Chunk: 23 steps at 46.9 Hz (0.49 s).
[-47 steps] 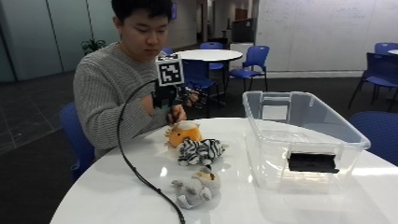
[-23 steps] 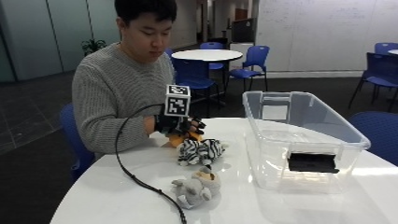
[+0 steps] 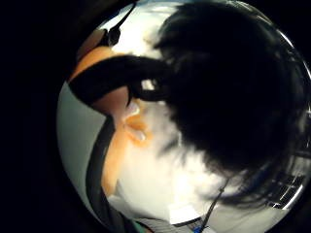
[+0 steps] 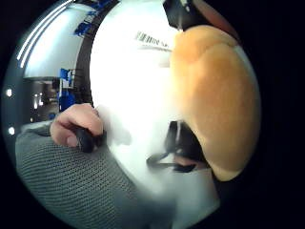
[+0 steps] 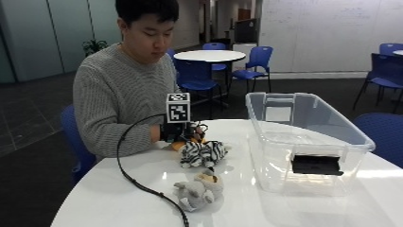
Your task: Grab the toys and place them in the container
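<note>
The round white table (image 5: 327, 208) carries a clear plastic container (image 5: 308, 142), which seems to hold no toys, so the task has barely begun. Three toys lie on the table beside it: a zebra (image 5: 203, 153), a grey plush (image 5: 198, 191) nearer the camera, and an orange plush (image 4: 217, 95) under the gloved right hand (image 5: 178, 132), whose fingers appear curled around it.

Even indoor light; glare on white table (image 5: 302, 208); palm views blurred, dark at edges.
</note>
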Motion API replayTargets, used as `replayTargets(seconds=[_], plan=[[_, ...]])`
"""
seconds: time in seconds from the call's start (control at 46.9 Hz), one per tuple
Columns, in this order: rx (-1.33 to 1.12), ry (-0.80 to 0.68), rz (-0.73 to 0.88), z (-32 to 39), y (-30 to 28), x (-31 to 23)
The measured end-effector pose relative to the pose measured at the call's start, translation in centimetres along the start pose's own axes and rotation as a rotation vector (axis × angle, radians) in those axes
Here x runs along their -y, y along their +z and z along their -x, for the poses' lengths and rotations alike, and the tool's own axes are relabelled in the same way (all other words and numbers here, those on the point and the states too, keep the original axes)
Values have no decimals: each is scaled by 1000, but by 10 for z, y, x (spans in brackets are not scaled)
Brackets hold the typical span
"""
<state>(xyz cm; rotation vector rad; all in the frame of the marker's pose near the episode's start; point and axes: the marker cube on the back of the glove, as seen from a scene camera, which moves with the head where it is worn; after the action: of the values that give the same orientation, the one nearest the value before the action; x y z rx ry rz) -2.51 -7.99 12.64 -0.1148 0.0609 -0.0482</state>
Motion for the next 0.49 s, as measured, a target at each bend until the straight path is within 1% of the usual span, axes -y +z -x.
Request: replayTargets(seconds=[0.064,0.128,0.32,0.405,0.49], plan=[[24,-7,-102,2,-2,3],[41,-22,-158,2,-5,5],[56,-45,-142,3,-15,12],[37,-124,-144,6,-46,21],[33,-242,-174,-5,-104,42]])
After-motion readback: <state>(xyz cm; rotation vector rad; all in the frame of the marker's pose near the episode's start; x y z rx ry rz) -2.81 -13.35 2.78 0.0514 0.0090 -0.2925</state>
